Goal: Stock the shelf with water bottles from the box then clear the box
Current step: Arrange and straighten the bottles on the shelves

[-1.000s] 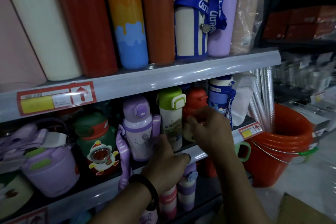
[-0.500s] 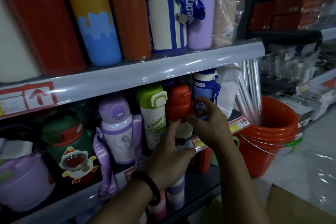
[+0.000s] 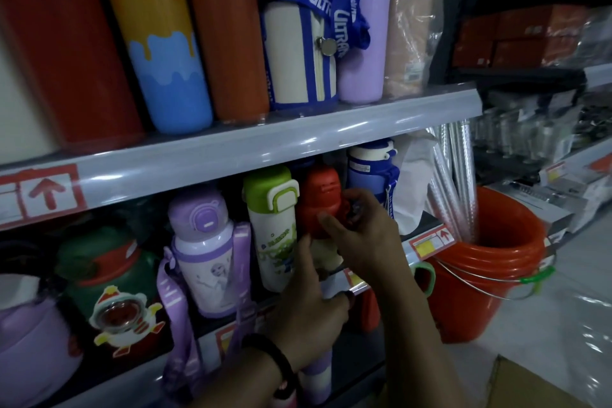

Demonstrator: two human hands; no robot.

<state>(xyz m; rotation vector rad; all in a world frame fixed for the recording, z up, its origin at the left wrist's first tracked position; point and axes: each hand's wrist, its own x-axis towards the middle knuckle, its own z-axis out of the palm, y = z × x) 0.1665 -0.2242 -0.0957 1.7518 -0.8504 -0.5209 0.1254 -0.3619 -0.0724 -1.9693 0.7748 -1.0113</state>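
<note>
Shelf (image 3: 231, 149) crowded with bottles, orange bucket (image 3: 480, 291) to its right, box (image 3: 536, 384) corner near right, red bottle (image 3: 319, 195) on the middle tier between green-capped bottle (image 3: 275, 242) and blue bottle (image 3: 367, 169), cap gripped by right hand (image 3: 364, 235), left hand (image 3: 311, 305) with straight fingers (image 3: 304, 247) touching its lower body.

- My right hand (image 3: 361, 235), curled on the red-lidded bottle (image 3: 319, 195), hides the lid's lower part.
- My left hand (image 3: 311, 308) covers that bottle's body; I cannot tell whether it grips.
- The tall bottles (image 3: 225, 26) run off the top edge.
- The box (image 3: 543, 384) is cut off at the bottom right corner.
- The price tag (image 3: 430, 243) print is too small to read.
</note>
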